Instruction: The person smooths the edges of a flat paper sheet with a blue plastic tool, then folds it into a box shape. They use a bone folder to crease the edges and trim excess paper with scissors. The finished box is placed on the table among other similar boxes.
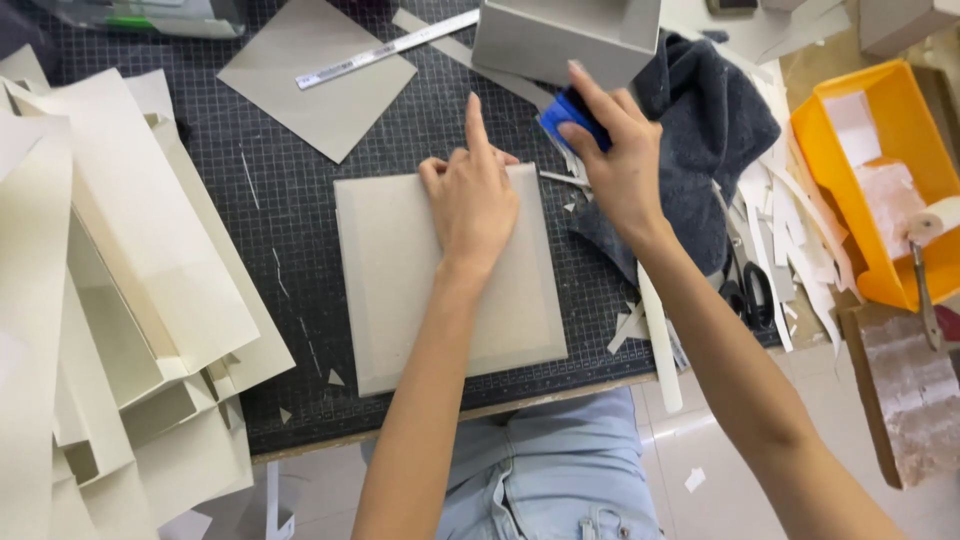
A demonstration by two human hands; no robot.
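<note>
A grey cardboard panel (400, 290) wrapped in paper lies flat on the dark cutting mat (290, 210). My left hand (472, 195) presses down on the panel's upper right part, index finger pointing away over its top edge. My right hand (620, 160) hovers just right of the panel and grips a small blue block (568, 112) between thumb and fingers. A grey open box (560, 35) stands directly behind both hands.
Folded cream cardboard pieces (110, 300) pile up on the left. A grey sheet (315, 70) and metal ruler (385, 48) lie at the back. A dark cloth (700, 130), paper scraps, scissors (750, 290), a white bone folder (660, 340) and a yellow bin (890, 170) sit to the right.
</note>
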